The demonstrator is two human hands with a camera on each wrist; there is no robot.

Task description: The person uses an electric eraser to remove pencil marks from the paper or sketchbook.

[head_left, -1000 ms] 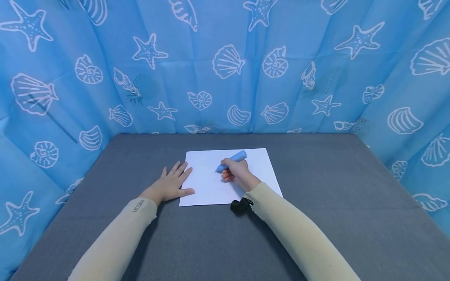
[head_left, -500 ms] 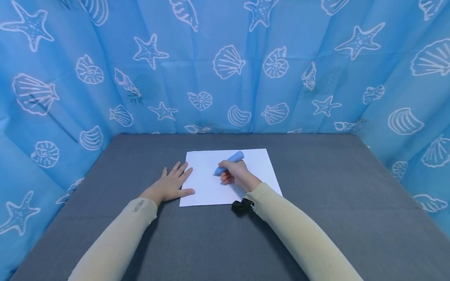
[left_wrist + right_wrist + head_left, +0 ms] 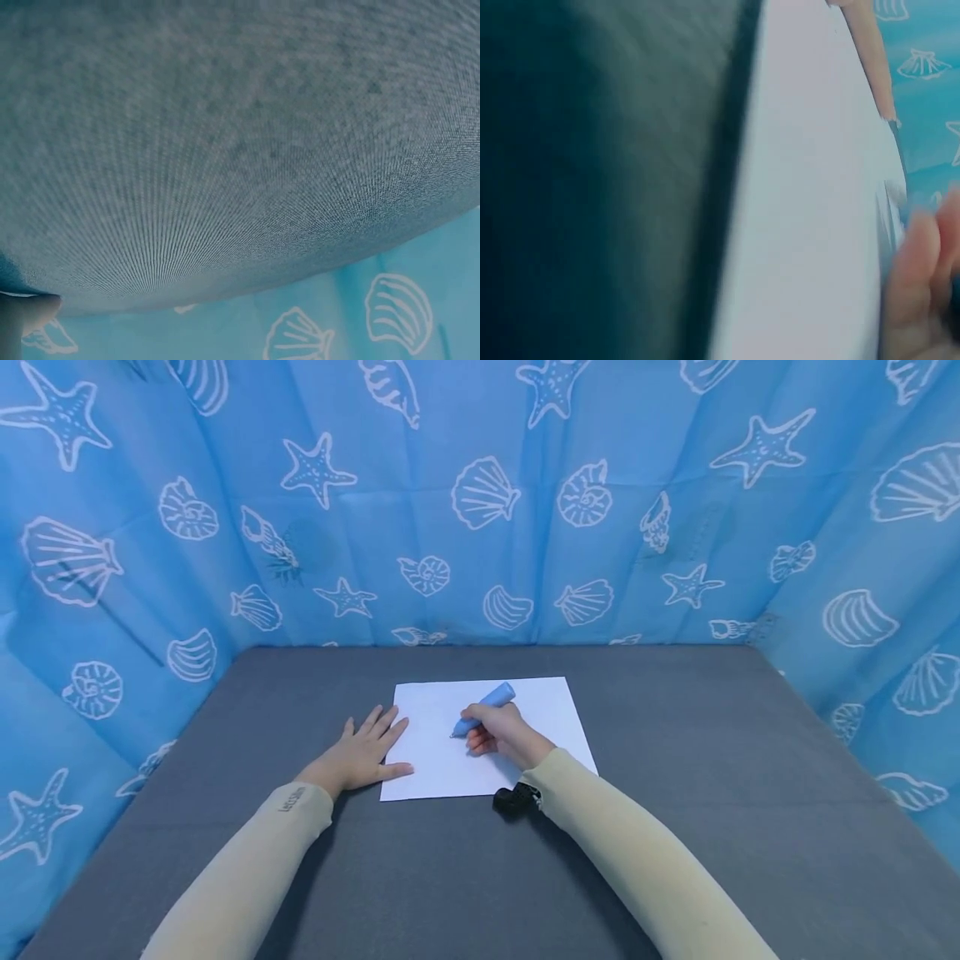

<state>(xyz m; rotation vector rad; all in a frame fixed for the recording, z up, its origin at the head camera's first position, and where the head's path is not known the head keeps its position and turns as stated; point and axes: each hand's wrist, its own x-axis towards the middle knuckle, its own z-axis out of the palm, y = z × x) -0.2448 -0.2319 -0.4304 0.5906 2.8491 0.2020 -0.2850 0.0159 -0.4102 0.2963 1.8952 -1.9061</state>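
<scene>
A white sheet of paper (image 3: 427, 781) lies on the grey table. My right hand (image 3: 504, 731) holds a thick blue pen (image 3: 498, 695) over it, pinched between thumb and fingers. The pen leans to the right, its thin tip at or just above the paper; contact cannot be told. My left hand (image 3: 363, 756) lies flat with fingers spread across the sheet's left edge. In the left wrist view only a fingertip (image 3: 37, 311) shows in the corner. The right wrist view has the right hand's curled fingers (image 3: 915, 277) at the right, with the left hand (image 3: 868, 56) beyond the paper.
The grey cloth-covered table (image 3: 712, 760) stretches out around the sheet. Behind it and along both sides hangs a blue curtain (image 3: 525, 552) with white shells and starfish. A dark object (image 3: 513, 802) sits at the right wrist by the sleeve cuff.
My right hand has carried the pen tip a little to the left and toward me over the paper. The left hand has stayed in place.
</scene>
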